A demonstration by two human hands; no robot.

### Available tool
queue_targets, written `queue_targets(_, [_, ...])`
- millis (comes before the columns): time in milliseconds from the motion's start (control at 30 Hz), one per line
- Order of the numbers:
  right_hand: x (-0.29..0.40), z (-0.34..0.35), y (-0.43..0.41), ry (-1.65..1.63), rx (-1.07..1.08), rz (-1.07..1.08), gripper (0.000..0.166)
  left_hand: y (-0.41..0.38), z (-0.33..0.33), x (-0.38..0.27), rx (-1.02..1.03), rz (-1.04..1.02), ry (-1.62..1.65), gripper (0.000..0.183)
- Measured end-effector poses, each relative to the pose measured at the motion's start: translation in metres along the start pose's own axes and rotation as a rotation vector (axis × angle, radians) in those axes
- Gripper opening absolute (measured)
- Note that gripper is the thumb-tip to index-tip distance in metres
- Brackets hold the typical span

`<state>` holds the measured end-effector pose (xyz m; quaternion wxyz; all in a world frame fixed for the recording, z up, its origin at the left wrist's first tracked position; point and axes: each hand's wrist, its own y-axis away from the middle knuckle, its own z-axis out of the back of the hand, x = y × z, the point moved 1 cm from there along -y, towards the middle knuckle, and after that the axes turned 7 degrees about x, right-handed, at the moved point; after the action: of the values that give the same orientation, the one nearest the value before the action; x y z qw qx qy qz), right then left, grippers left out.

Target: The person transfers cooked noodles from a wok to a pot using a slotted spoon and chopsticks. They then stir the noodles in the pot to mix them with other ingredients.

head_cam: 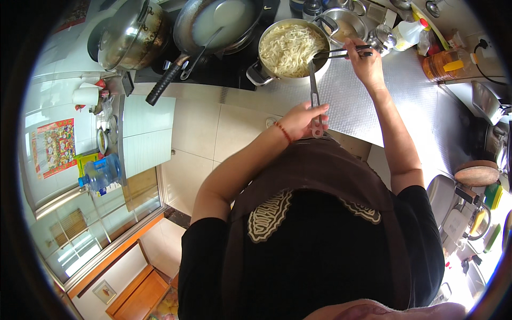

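Note:
A two-handled metal pot (322, 74) full of pale noodles (291, 50) stands at the counter's edge beside the stove. My right hand (366, 66) grips dark chopsticks (340, 53), their tips at the noodles on the pot's right side. My left hand (306, 120) holds the slotted handle of a metal utensil (314, 86); its far end reaches into the noodles near the chopstick tips, and its head is hidden. Left of the pot, a wok (182, 30) with cloudy liquid sits on the stove, a metal ladle (204, 48) resting in it.
A small metal pot (362, 24) with liquid stands behind the chopsticks. To the right are a glass jar (382, 37), a white bottle (406, 35) and an oil bottle (446, 65). A large lidded steel pot (132, 38) stands far left. The wok's black handle (164, 85) juts over the stove's front edge.

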<state>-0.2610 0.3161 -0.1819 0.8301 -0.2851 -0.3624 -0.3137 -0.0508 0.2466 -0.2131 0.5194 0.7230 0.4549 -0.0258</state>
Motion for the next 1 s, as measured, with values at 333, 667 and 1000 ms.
queue_targets(333, [0.013, 0.026, -0.002, -0.020, 0.044, -0.028, 0.035, 0.059, 0.001, -0.108, -0.117, 0.143, 0.059, 0.011])
queue_targets(667, [0.013, 0.025, -0.002, -0.181, -0.075, -0.004, 0.028, 0.120, 0.025, -0.130, 0.119, 0.139, 0.161, 0.030])
queue_targets(1000, [-0.029, -0.045, 0.005, 0.035, -0.072, -0.060, 0.024, 0.140, 0.064, -0.063, -0.128, -0.200, -0.185, 0.046])
